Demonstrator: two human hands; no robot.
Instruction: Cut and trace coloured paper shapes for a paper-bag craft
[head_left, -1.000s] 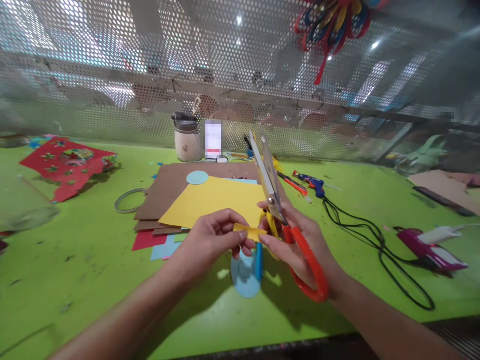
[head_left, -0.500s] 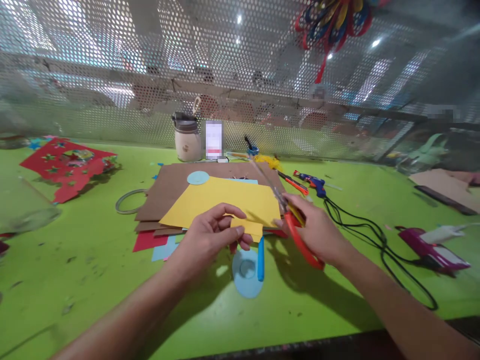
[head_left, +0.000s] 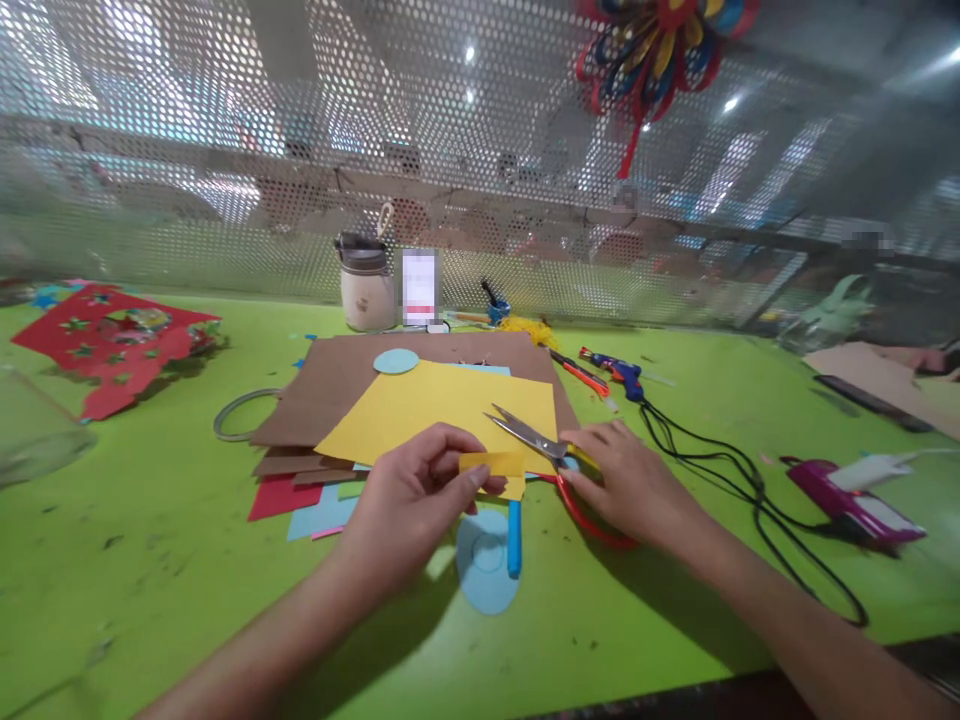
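Left hand [head_left: 409, 495] pinches one small yellow strip [head_left: 493, 463] between thumb and fingertips. Just beside it, right hand [head_left: 634, 480] rests on one pair of scissors [head_left: 551, 462], blades apparently parted, lying on the yellow sheet [head_left: 442, 410].

The right hand [head_left: 637, 480] covered the scissors' [head_left: 551, 455] handles. A blurred patch hid the label [head_left: 418, 285] beside the jar [head_left: 366, 285]. The hanging ornament [head_left: 660, 45] was cut off by the top edge, and the yellow sheet [head_left: 442, 410] concealed most of the stacked papers [head_left: 300, 490].
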